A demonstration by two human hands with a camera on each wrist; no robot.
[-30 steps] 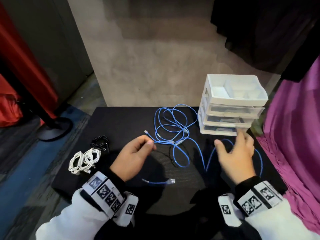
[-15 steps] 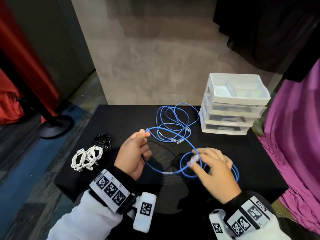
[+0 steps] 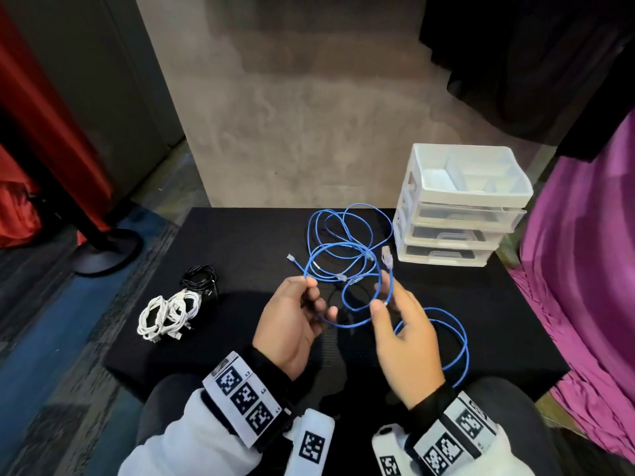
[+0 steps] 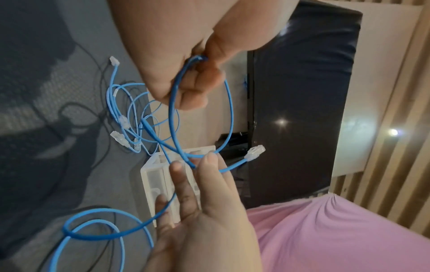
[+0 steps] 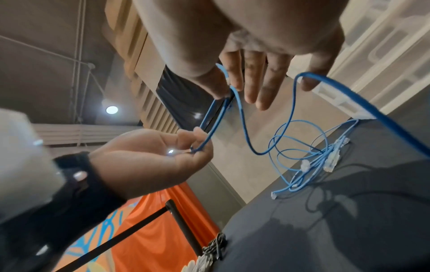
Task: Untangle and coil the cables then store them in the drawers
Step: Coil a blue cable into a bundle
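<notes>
A blue cable (image 3: 354, 322) hangs in a loop between my two hands above the black table (image 3: 240, 242). My left hand (image 3: 309, 290) pinches one part of it (image 4: 197, 60). My right hand (image 3: 381, 297) pinches it between thumb and forefinger (image 5: 229, 86), other fingers straight, and the clear plug (image 3: 386, 252) sticks up past them. The rest trails in loops (image 3: 453, 338) on the table at the right. A tangle of more blue cables (image 3: 343, 242) lies behind the hands. The white drawer unit (image 3: 457, 207) stands at the back right, its three drawers pushed in.
Coiled white cables (image 3: 168, 310) and a small black cable bundle (image 3: 201, 280) lie on the table's left. Purple cloth (image 3: 584, 286) hangs along the right edge. A black stand base (image 3: 106, 249) sits on the floor at left. A grey wall backs the table.
My right hand has risen off the table with the cable, and the plug end now points up. The loop between the hands has tightened. My left hand keeps its pinch.
</notes>
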